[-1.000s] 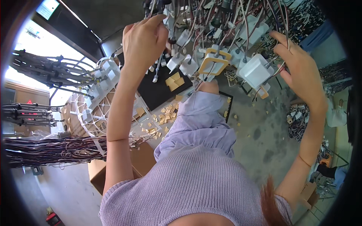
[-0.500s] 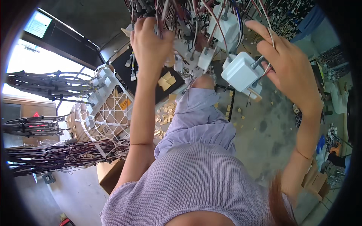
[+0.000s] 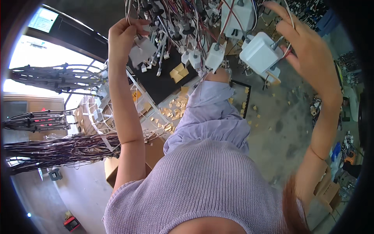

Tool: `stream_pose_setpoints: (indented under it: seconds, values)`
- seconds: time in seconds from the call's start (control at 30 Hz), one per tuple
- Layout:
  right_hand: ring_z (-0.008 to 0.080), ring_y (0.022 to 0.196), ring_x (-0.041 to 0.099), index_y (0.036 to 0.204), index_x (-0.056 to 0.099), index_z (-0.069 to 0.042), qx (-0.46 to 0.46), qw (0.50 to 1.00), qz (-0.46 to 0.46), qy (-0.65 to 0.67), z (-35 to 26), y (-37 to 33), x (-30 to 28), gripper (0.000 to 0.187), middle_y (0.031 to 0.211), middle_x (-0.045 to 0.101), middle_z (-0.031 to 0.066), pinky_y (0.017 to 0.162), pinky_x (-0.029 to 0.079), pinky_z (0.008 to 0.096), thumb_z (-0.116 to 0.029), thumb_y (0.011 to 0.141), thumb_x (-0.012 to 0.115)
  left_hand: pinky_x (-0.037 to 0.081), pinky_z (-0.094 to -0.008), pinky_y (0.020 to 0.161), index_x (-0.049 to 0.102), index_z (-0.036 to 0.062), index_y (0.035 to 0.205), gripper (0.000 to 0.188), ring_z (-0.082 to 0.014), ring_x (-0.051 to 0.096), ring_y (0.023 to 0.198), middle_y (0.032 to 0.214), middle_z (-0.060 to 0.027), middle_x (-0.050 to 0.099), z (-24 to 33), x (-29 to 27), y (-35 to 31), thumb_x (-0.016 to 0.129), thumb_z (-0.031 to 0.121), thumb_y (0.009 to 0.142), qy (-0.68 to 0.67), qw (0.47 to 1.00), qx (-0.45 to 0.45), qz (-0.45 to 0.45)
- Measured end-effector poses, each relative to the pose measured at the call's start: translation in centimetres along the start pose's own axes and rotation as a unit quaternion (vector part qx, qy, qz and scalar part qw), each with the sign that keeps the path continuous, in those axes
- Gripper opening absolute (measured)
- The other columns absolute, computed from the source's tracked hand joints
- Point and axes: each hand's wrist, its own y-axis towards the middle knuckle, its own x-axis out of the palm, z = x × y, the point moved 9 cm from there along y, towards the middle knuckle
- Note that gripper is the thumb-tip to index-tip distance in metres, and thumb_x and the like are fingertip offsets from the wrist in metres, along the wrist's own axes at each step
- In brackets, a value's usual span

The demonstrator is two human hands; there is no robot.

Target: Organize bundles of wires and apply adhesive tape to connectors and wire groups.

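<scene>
At the upper left, my left hand (image 3: 126, 37) is closed in a pinch on a thin cable, its fingertips partly hidden. A pale squarish plastic piece (image 3: 142, 51) hangs right below those fingers. My right hand (image 3: 309, 48) is raised at the upper right, a light cable (image 3: 290, 15) running between its fingers. Its thumb and fingers curl about that cable, and the index finger stretches out. Beside the fingertips hangs a white rounded plastic box (image 3: 259, 52) with a grey cable fitting. Between the hands dangles a thick bunch of cables (image 3: 177, 19) with white connectors (image 3: 215, 57).
Bundles of dark cables (image 3: 58, 152) stretch along the left, near a white net-like frame (image 3: 134, 87). A black board (image 3: 161, 84) lies below the hanging cables. Small yellowish pieces (image 3: 177, 107) are scattered on the floor. Cardboard boxes (image 3: 154, 154) stand beside me.
My left hand has moved left, away from the middle of the hanging bunch, and now pinches a cable there. The right hand and white box have shifted slightly up and right in view.
</scene>
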Motion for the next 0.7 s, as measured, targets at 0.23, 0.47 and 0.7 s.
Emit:
stream_pose_setpoints:
  seconds: [0.23, 0.47, 0.7]
  values:
    - [0.0351, 0.092, 0.058, 0.097, 0.047, -0.006, 0.074, 0.987, -0.126, -0.062, 2.0, 1.0, 0.8, 0.029, 0.136, 0.045, 0.0112, 0.073, 0.048, 0.0421, -0.004, 0.073, 0.063, 0.053, -0.031, 0.066, 0.056, -0.0011, 0.097, 0.024, -0.0196, 0.064, 0.066, 0.07, -0.009, 0.06, 0.2, -0.4, -1.0, 0.042, -0.006, 0.078, 0.026, 0.997, -0.027, -0.071]
    - [0.0329, 0.081, 0.061, 0.089, 0.047, -0.002, 0.06, 0.991, -0.084, -0.086, 0.3, 1.1, -0.9, 0.025, 0.136, 0.049, 0.0165, 0.064, 0.05, 0.0398, -0.011, 0.072, 0.063, 0.05, -0.0285, 0.066, 0.05, 0.0006, 0.119, 0.048, -0.0178, 0.063, 0.065, 0.069, -0.0076, 0.056, 2.4, -1.5, -2.1, 0.06, 0.032, 0.085, 0.098, 0.995, -0.011, -0.007]
    - [0.0293, 0.085, 0.064, 0.107, 0.052, -0.007, 0.046, 0.997, -0.064, 0.007, -3.6, 1.9, 4.5, 0.026, 0.126, 0.053, 0.0099, 0.071, 0.053, 0.0394, -0.01, 0.082, 0.056, 0.041, -0.0306, 0.09, 0.042, -0.0002, 0.132, 0.079, -0.0189, 0.056, 0.105, 0.113, -0.0125, 0.057, 9.7, 0.0, -4.5, 0.063, 0.057, 0.082, 0.11, 0.961, 0.121, 0.224]
